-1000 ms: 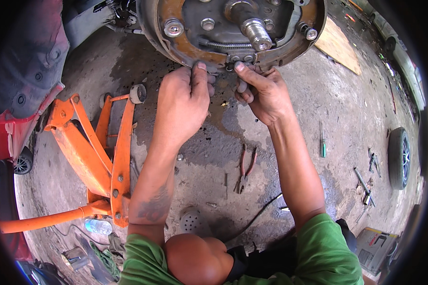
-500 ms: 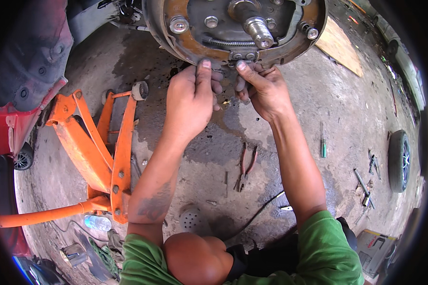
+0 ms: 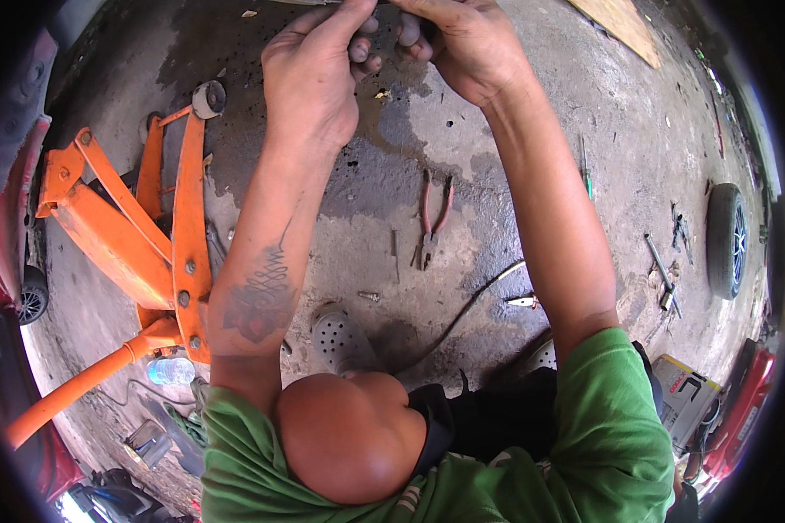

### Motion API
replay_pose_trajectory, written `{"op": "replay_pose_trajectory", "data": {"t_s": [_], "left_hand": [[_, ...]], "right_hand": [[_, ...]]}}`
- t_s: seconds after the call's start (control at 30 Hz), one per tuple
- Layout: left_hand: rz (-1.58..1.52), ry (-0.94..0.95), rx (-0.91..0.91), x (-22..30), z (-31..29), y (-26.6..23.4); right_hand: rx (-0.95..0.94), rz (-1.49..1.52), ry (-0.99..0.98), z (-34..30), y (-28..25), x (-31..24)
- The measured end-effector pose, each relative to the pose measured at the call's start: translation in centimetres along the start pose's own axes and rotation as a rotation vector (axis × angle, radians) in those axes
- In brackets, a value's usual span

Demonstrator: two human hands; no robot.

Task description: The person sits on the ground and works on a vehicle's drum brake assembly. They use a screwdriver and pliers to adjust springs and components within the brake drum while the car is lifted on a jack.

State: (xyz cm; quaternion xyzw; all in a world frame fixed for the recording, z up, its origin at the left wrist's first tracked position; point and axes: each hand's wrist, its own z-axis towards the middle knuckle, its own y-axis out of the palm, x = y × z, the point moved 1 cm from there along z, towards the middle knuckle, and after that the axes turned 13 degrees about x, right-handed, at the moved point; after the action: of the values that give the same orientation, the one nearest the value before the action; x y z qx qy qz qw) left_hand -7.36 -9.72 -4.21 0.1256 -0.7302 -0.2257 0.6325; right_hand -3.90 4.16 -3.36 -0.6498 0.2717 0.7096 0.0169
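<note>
Both hands reach to the top edge of the head view, where the thumb tips are cut off. My left hand is closed, its thumb up and its darkened fingertips curled under. My right hand is closed in much the same way, a small gap from the left. Only a thin sliver of the drum brake assembly shows above my left hand; the rest lies outside the picture. Half a second ago both thumbs pressed on its lower rim. Below the hands, red-handled pliers lie on the wet concrete.
An orange floor jack stands at left, beside a water bottle. On the right lie a green screwdriver, a ratchet tool and a wheel. A hose crosses near my feet; a wooden board lies far right.
The view has tipped down, so the drum brake has almost left the top of the picture. Both hands now sit at the upper edge, their finger pose nearly the same.
</note>
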Motion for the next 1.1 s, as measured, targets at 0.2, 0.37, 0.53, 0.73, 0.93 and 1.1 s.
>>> {"op": "replay_pose_trajectory", "data": {"t_s": [0.2,0.37,0.53,0.73,0.93,1.1], "left_hand": [[-0.091,0.012,0.068,-0.5,0.0,0.1],[-0.144,-0.055,0.109,-0.4,-0.2,0.8],[-0.157,-0.041,-0.014,0.4,-0.3,0.6],[-0.179,-0.056,-0.297,0.3,1.4,-1.1],[-0.123,-0.109,-0.193,0.9,1.2,-0.1],[-0.156,-0.116,-0.047,0.5,-0.6,0.1]], "right_hand": [[0.080,-0.075,0.002,-0.6,0.8,-0.6],[-0.031,-0.145,-0.076,-0.9,-0.5,-0.4],[-0.243,-0.911,0.084,-3.1,-9.4,1.4],[-0.515,-1.456,0.321,-6.5,-20.7,6.8],[-0.996,-1.632,0.297,-12.1,-27.8,14.5],[-0.791,-1.796,0.309,-25.6,-34.9,15.7]]}}
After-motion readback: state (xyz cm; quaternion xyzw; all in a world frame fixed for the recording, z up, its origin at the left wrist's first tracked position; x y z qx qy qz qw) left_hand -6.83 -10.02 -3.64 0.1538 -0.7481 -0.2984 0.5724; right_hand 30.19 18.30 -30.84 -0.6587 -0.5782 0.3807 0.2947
